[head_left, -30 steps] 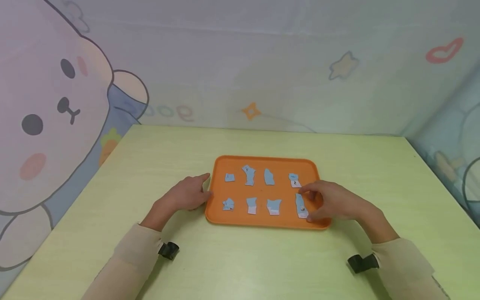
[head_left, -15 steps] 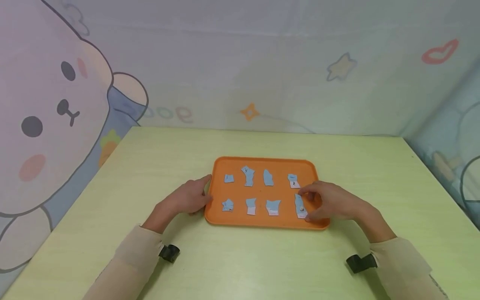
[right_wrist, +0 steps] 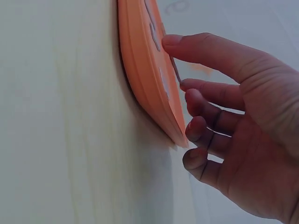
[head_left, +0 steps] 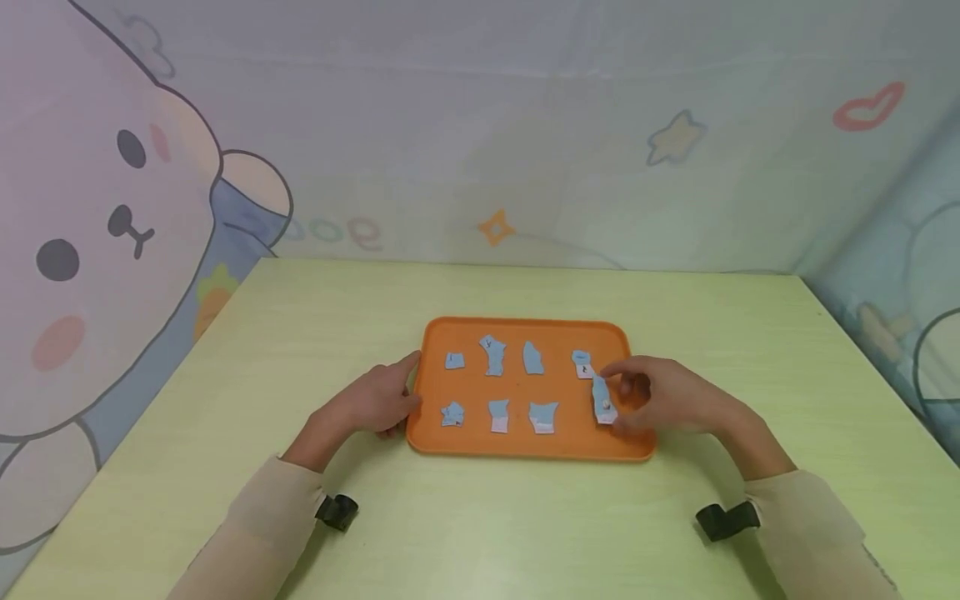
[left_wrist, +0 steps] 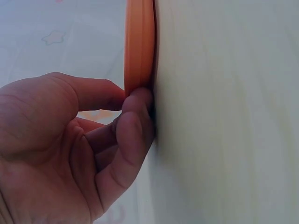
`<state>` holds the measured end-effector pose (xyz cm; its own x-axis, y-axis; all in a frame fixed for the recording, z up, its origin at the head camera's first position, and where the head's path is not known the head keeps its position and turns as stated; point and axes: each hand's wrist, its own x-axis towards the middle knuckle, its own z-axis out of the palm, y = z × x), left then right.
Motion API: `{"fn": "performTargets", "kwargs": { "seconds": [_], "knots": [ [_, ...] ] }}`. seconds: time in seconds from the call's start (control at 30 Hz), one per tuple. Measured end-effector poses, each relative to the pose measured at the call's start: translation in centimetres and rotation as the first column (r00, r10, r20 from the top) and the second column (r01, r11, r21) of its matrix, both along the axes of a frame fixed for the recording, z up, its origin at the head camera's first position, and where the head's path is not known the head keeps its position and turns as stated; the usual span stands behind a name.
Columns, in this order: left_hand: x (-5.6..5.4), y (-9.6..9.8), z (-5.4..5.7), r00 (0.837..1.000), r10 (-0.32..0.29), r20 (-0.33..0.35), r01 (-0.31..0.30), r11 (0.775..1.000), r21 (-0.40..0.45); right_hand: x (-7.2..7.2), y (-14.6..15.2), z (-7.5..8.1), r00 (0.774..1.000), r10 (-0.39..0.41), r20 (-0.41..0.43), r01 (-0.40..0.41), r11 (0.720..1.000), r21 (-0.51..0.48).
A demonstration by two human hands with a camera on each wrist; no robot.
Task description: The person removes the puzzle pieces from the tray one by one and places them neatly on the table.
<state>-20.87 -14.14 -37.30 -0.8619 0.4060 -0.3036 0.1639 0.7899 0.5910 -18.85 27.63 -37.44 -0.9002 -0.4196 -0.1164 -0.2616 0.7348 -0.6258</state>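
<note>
An orange tray [head_left: 517, 446] lies on the table, bearing two rows of small irregular light-blue card pieces, some with white or pinkish ends. My left hand [head_left: 381, 398] grips the tray's left rim; the left wrist view shows the thumb at its upper edge and curled fingers [left_wrist: 133, 133] against its side. At the tray's right end, my right hand [head_left: 678, 396] pinches a long blue-and-white card piece [head_left: 603, 402] between thumb and forefinger. That piece is tilted, and its thin edge shows above the tray in the right wrist view. Its other fingers [right_wrist: 196, 128] are loosely bent.
A blue-and-white piece [head_left: 582, 364] with a black mark lies just behind the held one. Further left are a forked piece [head_left: 493, 356] and a wide piece [head_left: 543, 417]. Pale yellow-green tabletop [head_left: 517, 533] surrounds the tray, and a printed cloth [head_left: 450, 125] hangs behind.
My right hand has tilted the long card piece up from the tray, and its lower end has moved away from the front. The left hand keeps its place at the left rim.
</note>
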Motion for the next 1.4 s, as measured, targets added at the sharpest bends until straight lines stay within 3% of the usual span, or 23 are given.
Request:
{"fn": "performTargets", "kwargs": {
  "seconds": [0.4,0.83,1.4],
  "knots": [
    [0.1,-0.1,-0.1,1.000,0.004,-0.005,-0.004,1.000,0.002,-1.0,2.5,-0.5,0.990,-0.089,0.105,0.107,0.979,-0.172],
    [0.0,-0.2,-0.2,1.000,0.004,-0.009,-0.004,1.000,0.001,-1.5,3.9,-1.1,0.985,-0.129,0.113,0.152,0.962,-0.227],
    [0.1,-0.5,-0.1,1.000,0.009,0.004,-0.009,1.000,0.016,-2.4,5.6,-1.7,0.975,-0.191,0.114,0.212,0.955,-0.207]
  ]
}}
